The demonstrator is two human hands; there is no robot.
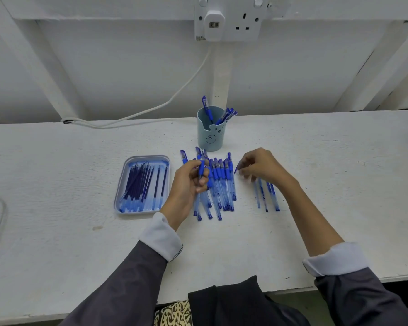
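So the person is sitting at a white table (80, 231) with a light blue cup (211, 135) standing near the back edge, and everything else is lying around that cup.

The left hand (189, 182) is hovering just in front of the cup and a touch to its left. Its fingers are curling round a blue pen (201, 169), thumb pressing on the near side, and the pen is standing roughly upright with its top end pointing toward the cup.

The right hand (259, 165) is hanging in front of the cup and off to its right. Its fingers are bunching together and the fingertips are pinching a small blue bit (236, 169). It's too blurry to say if that's a cap or a tip.

Between the two hands, right in front of the cup, a pile (222, 184) of blue pens is lying on the table, mostly side by side and running toward the person. A few more pens (266, 196) are lying apart from it, further right of the cup, partly under the right wrist.

Left of the cup and a bit nearer the person, a tray (146, 157) is holding a bunch of dark blue refills (141, 184). Some capped pens (207, 109) are sticking out of the cup itself.

Behind the cup, up on the wall, a charger (213, 24) is sitting in a socket (245, 22), with its cable (174, 95) trailing down to the left.
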